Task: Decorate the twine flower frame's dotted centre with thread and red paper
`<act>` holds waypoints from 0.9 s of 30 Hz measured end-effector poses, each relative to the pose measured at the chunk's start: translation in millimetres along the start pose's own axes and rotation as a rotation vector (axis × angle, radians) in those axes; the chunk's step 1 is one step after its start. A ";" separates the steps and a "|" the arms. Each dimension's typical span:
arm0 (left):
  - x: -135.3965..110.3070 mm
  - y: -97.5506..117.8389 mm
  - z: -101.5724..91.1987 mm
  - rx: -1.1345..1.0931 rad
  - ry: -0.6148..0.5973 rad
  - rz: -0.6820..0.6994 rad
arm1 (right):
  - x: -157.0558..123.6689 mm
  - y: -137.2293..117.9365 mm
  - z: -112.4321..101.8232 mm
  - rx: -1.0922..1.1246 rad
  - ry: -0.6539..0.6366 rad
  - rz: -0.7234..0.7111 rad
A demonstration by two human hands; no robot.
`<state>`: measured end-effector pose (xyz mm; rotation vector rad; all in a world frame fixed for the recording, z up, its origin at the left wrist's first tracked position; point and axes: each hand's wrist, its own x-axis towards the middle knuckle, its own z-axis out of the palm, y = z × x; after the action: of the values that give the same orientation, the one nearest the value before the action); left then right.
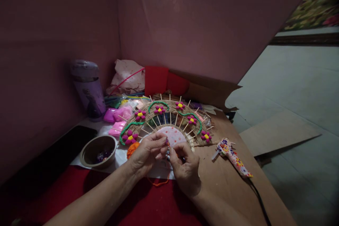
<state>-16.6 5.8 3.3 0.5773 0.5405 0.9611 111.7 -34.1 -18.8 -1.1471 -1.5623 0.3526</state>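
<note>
Close together in front of the craft piece, my two hands are both closed in a pinch. Between the fingertips of my left hand [149, 150] is a small purple bead [167, 142], with a bit of orange beside it. My right hand [185, 167] pinches orange yarn, and small shiny pieces [167, 154] show by its thumb; their exact kind is unclear. A loose strand of yarn [160, 184] hangs below, near the orange yarn ball [132, 150]. Behind stands a half-round twine-and-stick piece [172, 104] with purple-and-yellow flowers and green vines.
A bowl [86, 152] with dark shiny pieces stands left, beside a black flat object [76, 139]. A purple tumbler [90, 90] and pink packets [119, 113] are behind. On the right lies a flower-patterned glue gun [234, 157] with its black cord [258, 197], near the board's edge.
</note>
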 end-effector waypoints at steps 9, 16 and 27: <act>-0.2 -0.1 0.0 -0.005 0.010 0.002 | 1.7 -2.1 -1.6 0.000 -0.006 -0.021; -0.6 -0.3 -1.1 0.001 0.010 0.003 | 0.7 -1.7 -2.8 -0.001 -0.015 0.018; 0.6 0.1 -0.4 0.006 0.004 0.017 | 2.0 -2.1 -4.6 -0.077 -0.005 0.030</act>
<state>-16.6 6.4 3.0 0.5860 0.5429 0.9777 114.9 -35.1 -14.5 -1.2306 -1.5761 0.3180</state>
